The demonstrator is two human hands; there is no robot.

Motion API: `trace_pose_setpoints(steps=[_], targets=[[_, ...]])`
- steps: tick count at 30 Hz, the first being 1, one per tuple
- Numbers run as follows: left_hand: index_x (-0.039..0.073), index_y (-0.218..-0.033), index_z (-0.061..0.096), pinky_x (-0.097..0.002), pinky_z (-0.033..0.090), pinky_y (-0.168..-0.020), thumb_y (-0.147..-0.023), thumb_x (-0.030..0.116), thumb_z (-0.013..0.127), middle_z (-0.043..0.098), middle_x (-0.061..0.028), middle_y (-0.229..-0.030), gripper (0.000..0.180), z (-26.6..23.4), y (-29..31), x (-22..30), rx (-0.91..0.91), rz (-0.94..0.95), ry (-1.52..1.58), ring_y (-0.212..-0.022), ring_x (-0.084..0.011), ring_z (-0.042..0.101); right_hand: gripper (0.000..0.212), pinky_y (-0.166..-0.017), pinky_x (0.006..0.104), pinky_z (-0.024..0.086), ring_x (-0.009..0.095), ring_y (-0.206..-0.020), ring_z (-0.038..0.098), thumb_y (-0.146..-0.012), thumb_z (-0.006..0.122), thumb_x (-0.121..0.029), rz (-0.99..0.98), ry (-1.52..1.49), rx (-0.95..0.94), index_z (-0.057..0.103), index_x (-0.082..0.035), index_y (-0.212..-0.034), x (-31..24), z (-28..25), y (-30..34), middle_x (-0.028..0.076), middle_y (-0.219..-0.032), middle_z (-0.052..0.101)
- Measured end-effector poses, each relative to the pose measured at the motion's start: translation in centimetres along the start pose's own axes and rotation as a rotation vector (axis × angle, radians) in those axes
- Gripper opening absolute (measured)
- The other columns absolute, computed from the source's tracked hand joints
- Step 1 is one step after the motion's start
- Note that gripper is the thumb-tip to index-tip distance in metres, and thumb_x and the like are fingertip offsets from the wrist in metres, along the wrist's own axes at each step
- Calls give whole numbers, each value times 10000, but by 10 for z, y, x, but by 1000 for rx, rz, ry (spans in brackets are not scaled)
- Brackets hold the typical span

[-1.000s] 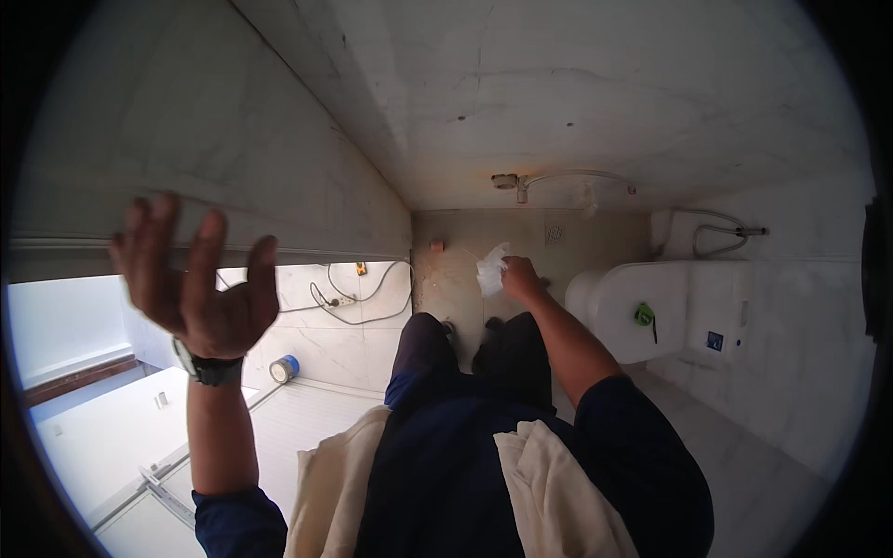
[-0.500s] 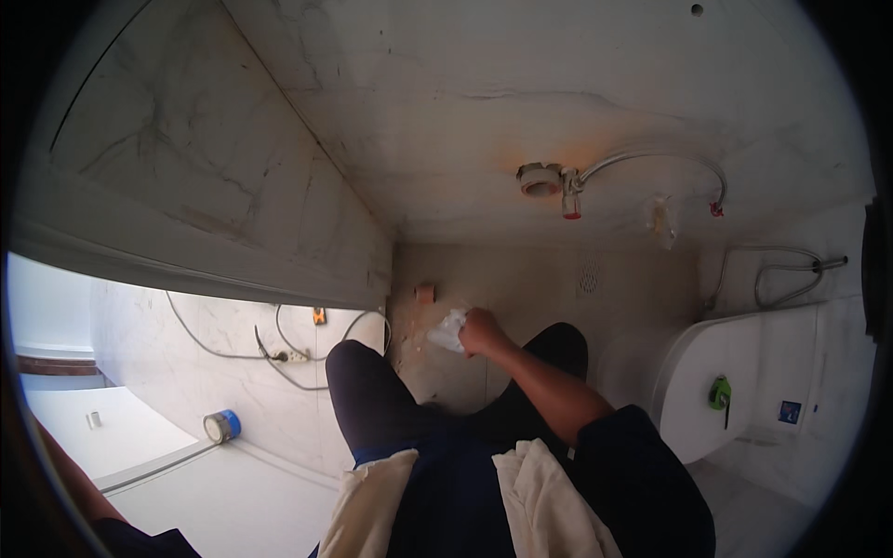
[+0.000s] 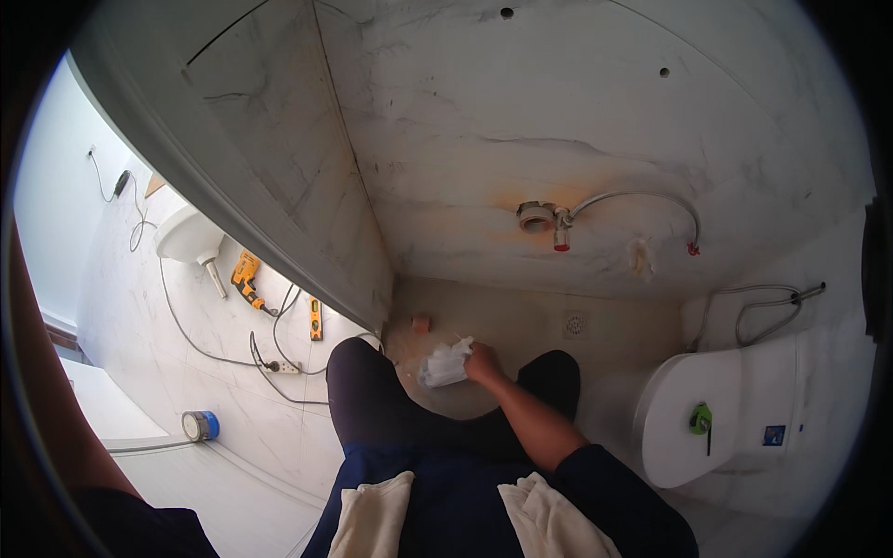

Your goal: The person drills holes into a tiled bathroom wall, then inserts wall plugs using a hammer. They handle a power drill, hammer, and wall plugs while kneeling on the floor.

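My right hand (image 3: 481, 362) is closed on the gathered end of a translucent white plastic bag (image 3: 445, 365), which hangs low over the tiled floor between my knees. What the bag holds, if anything, I cannot make out. Just beyond it on the floor lies a small reddish-brown cylindrical piece (image 3: 420, 323). Only my left forearm (image 3: 56, 372) shows, running up along the left rim of the picture; the hand itself is out of sight.
Ahead, a drain pipe opening (image 3: 536, 218) and a valve (image 3: 562, 230) with a flexible hose stick out of the wall. A toilet (image 3: 688, 418) at right carries a green tape measure (image 3: 699, 418). Past the doorway lie a yellow drill (image 3: 246, 276), a spirit level (image 3: 316, 321), cables and a basin (image 3: 191, 234).
My view has shifted, bringing the drill and basin beyond the doorway into sight. My right hand keeps its hold on the bag, which now shows more fully. The left forearm reaches higher along the rim.
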State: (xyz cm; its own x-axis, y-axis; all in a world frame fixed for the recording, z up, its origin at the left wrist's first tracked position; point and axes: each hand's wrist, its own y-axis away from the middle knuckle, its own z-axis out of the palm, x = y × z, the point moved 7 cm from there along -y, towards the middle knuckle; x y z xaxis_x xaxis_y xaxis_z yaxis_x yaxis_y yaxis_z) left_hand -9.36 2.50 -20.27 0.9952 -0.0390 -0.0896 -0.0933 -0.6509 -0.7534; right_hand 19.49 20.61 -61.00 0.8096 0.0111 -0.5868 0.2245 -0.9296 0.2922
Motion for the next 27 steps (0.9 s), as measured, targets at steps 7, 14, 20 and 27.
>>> trace_pose_setpoints(steps=[7,14,20,27], targets=[[33,-1170,671,-526,484,-925,-909,385,737,662,-241,-1119,443,5,-3,-4,5,21,31,-1062,-421,636,115,-829,527,544,414,-934,676,-826,664,-116,-190,303,56,708,-31,-889,-9,-27,28,193,-957,690],[29,-1140,675,-529,494,-889,-905,401,739,669,-246,-1077,445,2,-20,-4,28,70,23,-1022,-432,643,196,-808,520,515,400,-909,658,-870,672,-236,-546,-32,-231,692,-46,-827,-66,-12,42,184,-943,668],[25,-1115,678,-531,503,-859,-901,415,740,675,-250,-1040,449,-10,-46,-14,94,147,-12,-987,-440,649,278,-621,342,559,200,-724,706,-982,635,-290,288,-729,-361,748,-39,-1020,6,5,-39,96,-825,733],[21,-1086,682,-534,513,-823,-897,431,742,682,-256,-997,456,-7,-84,-30,143,190,-88,-947,-451,656,268,-859,412,564,308,-913,729,-919,598,-240,-158,-54,-360,763,-55,-1022,13,46,-52,184,-1005,756]])
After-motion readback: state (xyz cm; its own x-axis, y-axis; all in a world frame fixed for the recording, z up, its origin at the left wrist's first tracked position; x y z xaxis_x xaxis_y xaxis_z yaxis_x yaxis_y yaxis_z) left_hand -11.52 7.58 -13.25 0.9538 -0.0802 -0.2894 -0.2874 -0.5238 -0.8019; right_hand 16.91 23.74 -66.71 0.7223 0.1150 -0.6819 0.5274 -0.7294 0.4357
